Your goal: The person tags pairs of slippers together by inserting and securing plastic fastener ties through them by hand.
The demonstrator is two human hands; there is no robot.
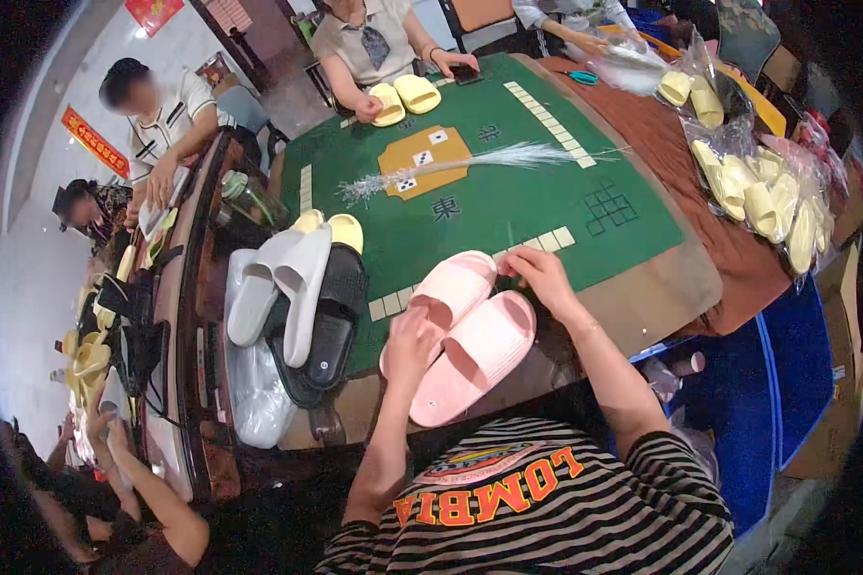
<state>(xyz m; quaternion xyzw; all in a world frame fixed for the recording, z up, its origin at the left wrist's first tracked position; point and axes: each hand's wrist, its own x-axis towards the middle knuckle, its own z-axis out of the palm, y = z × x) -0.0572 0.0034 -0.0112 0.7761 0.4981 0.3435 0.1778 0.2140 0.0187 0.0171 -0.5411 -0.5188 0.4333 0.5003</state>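
A pair of pink slide slippers [494, 337] lies at the near edge of the green table mat, one overlapping the other, toes pointing away to the right. My left hand [411, 343] has its fingers curled at the foot opening of the farther pink slipper, gripping it; its fingertips are partly hidden. Just beyond the toes, my right hand [539, 275] is closed with bent fingers close to the mat. Whatever it may pinch is too small to see. Left of the slippers lie white slippers [304, 287] on top of dark grey slippers [336, 331].
A bundle of clear plastic ties [508, 155] crosses the mat [585, 230]. Bagged yellow slippers [762, 201] lie on the brown cloth at right. Plastic wrap [257, 398] sits at the left edge. Across the table, a person handles yellow slippers [417, 94]; others work at left.
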